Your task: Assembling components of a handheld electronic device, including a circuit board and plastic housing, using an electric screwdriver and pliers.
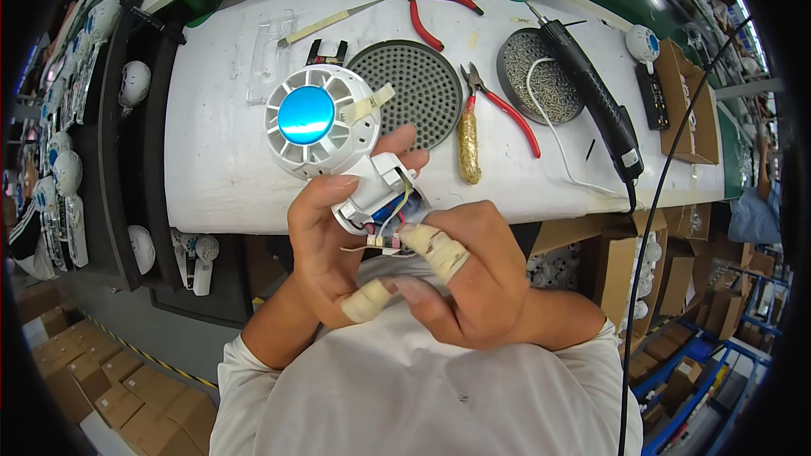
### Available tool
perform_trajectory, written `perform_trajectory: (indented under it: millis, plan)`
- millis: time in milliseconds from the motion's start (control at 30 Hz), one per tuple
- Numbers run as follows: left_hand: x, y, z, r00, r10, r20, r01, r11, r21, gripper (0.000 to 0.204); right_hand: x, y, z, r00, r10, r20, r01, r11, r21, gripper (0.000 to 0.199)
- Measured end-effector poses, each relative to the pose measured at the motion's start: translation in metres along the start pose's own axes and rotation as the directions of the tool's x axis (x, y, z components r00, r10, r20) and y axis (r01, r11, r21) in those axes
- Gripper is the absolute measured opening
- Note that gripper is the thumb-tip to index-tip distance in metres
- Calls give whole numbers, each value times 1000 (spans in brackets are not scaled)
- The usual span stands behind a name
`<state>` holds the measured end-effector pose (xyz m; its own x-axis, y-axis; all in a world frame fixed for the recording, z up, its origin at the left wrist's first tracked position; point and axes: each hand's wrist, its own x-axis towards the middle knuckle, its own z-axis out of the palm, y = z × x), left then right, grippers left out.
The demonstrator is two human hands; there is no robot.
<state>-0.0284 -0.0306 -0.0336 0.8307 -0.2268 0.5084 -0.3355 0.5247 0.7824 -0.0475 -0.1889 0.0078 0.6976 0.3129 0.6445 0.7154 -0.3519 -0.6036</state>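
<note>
Hands at work: left hand (325,241) grips a white housing (372,190) (wires exposed), right hand (473,274) pinches its small connector (384,242) above the table (220,160).

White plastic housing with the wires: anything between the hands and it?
Nothing visible. Left hand grips the white housing directly; right hand, fingers taped, touches the small connector on its wires.

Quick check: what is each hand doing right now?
Left hand: closed around the small white housing.
Right hand: taped fingers pinching the small connector on its wires.
</note>
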Motion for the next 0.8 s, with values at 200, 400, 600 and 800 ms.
perform_trajectory:
  millis: [200,400,600,800]
  plan:
    - [2,-10,-12,976,208,57,-214,890,402,76,2,-9,2,997,-22,80,17,998,65,34]
    - [1,-4,-12,966,258,-30,-216,862,459,71,7,25,-33,1000,-22,0,21,991,-131,38]
    - [-4,0,-33,973,225,-59,-168,855,491,76,4,58,-53,951,309,15,-207,671,-712,55]
    - [-5,4,-43,979,171,109,-202,763,614,74,6,48,-41,920,380,99,-204,678,-706,66]
